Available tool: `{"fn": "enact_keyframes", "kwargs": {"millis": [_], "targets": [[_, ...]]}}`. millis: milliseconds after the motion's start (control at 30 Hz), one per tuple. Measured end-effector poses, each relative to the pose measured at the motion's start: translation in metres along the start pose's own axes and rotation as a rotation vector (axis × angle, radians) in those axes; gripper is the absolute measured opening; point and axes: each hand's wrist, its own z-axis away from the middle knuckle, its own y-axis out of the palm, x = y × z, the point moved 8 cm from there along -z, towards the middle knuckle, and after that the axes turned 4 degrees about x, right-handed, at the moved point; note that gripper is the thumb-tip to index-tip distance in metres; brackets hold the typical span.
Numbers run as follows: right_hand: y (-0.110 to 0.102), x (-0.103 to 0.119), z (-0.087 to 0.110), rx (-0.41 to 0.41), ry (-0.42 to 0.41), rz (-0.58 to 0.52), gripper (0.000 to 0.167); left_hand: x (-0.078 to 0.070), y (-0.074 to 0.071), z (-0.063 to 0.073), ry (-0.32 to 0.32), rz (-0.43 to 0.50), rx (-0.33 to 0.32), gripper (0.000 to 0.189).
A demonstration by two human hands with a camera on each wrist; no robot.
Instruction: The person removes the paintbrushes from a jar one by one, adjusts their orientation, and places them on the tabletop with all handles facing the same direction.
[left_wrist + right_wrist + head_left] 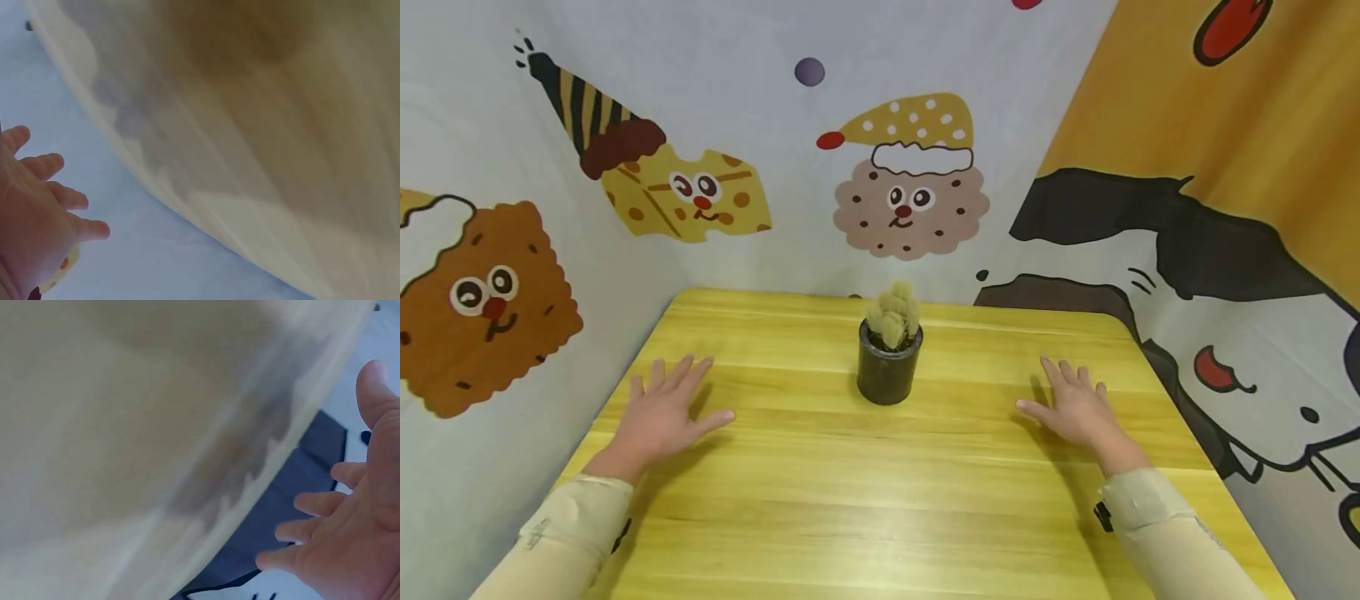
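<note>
A small potted cactus stands upright toward the back middle of the wooden table, its pale yellow-green plant (pixel 893 318) rising from a dark cylindrical pot (pixel 886 371). On the left side of the table, my left hand (pixel 658 421) is held palm down with fingers spread, and it holds nothing. Over the right side, my right hand (pixel 1075 408) is likewise spread and holds nothing. Both hands are well apart from the pot. The left wrist view shows the left hand (pixel 37 212) with its fingers extended, and the right wrist view shows the right hand (pixel 356 519) the same way.
The yellow wooden table (pixel 865 500) has rounded back corners. A cloth backdrop (pixel 737 50) printed with cartoon food figures and a large cartoon animal (pixel 1247 350) stands close behind and beside it. Beige sleeves (pixel 580 517) cover both forearms.
</note>
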Motion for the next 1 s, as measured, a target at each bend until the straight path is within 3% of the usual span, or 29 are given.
{"fn": "enact_keyframes", "kwargs": {"millis": [167,400,600,800,1000], "targets": [[-0.011,0.035,-0.009,0.023,-0.073,-0.166,0.098,-0.033,-0.009,-0.012,0.064,0.105,-0.052,0.102],[-0.03,0.111,-0.029,0.047,-0.232,-0.408,0.08,-0.105,-0.017,-0.042,0.156,0.144,-0.073,0.094],[-0.044,0.164,-0.046,0.089,-0.286,-0.59,0.075,-0.163,-0.025,-0.075,0.194,0.183,-0.077,0.097],[-0.045,0.189,-0.058,0.078,-0.315,-0.619,0.075,-0.187,-0.022,-0.098,0.188,0.255,-0.074,0.095],[-0.041,0.203,-0.062,0.04,-0.31,-0.565,0.072,-0.2,-0.017,-0.106,0.175,0.301,-0.059,0.094]]}}
